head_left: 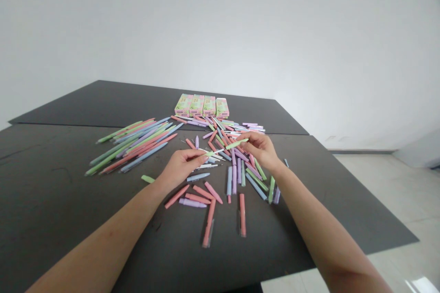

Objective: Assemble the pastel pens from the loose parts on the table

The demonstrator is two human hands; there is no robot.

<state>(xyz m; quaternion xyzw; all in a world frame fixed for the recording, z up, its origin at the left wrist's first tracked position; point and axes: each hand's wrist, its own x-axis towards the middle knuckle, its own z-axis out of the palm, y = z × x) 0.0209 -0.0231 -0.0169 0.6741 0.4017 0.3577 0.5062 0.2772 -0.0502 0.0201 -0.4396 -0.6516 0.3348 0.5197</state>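
Note:
My left hand (182, 165) pinches a small light green pen piece, with a white refill (219, 151) running from it toward the right. A light green pen barrel (235, 143) is in the closed fingers of my right hand (259, 148). The refill's right end meets the barrel's left end; whether it is inside I cannot tell. Below and around both hands lie loose pen barrels (242, 215) in pink, purple, blue and green. Several white refills (208, 166) rest on the table just right of my left fingers.
Whole pens (137, 144) in mixed colours lie in a slanted pile at the left. Several pink and green boxes (203, 106) stand in a row at the back of the black table (68, 219). More barrels and refills spread behind my right hand. A white wall rises beyond.

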